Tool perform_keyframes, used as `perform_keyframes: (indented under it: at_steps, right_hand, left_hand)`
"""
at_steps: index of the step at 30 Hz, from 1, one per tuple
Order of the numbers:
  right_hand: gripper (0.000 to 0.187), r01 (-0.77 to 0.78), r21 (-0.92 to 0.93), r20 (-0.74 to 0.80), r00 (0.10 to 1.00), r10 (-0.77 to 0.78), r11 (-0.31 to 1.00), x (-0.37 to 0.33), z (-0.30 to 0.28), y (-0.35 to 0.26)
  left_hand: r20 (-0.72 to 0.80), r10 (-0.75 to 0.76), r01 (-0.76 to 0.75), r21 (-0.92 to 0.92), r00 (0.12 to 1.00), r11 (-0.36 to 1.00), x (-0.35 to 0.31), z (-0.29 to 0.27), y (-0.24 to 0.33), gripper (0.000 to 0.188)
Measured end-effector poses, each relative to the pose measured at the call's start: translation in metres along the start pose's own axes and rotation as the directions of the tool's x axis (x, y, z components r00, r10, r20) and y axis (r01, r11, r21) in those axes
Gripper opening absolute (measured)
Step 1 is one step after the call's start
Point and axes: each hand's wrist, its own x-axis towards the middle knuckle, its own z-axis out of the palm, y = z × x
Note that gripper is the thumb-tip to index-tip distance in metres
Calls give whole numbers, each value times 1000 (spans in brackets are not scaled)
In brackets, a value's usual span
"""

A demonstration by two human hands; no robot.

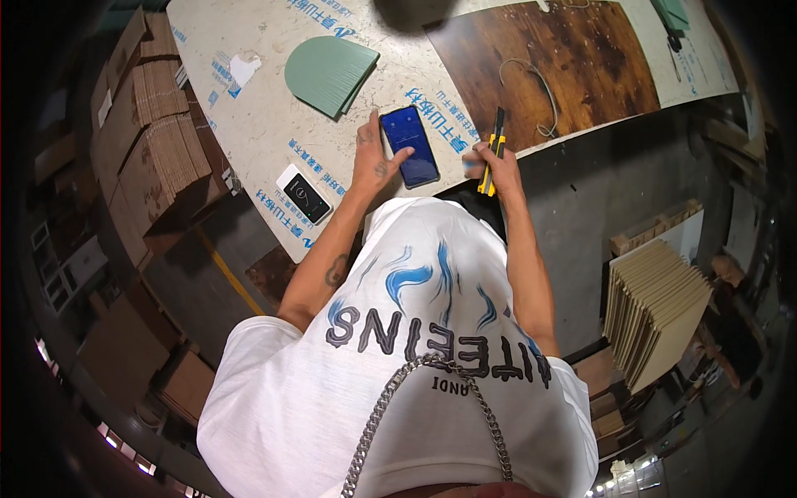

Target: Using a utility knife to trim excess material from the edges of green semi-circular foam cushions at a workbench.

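A smartphone [408,137] with a lit blue screen lies on the worktable near its front edge. My left hand [374,158] rests along the phone's left side, fingers stretched out and the thumb over the screen. At the table's front edge, my right hand [501,168] is closed around a yellow and black utility knife [492,158], which points away from me. Whether its blade is out is too small to tell. Beyond my left hand lies a stack of green rounded panels [328,73]. A white device with a dark screen [304,196] lies left of my left forearm.
A dark-stained wooden board [573,58] covers the table's right part, with a loop of cord [544,83] on it. Folded cardboard [162,149] is stacked along the left. Tan panels [652,307] stand in a row on the floor at right. A dark round object [415,10] overhangs the far edge.
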Motion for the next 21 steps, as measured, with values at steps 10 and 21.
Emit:
perform_keyframes:
  at_steps: [10,21]
  right_hand:
    - [30,2,111,-2,1000,-2,994,-3,5,8]
    - [31,8,69,15,1000,-9,998,1,0,5]
  left_hand:
    - [-173,-175,154,-129,969,980,27,6,-16,79]
    - [-154,-143,116,-170,978,979,37,-5,1,67]
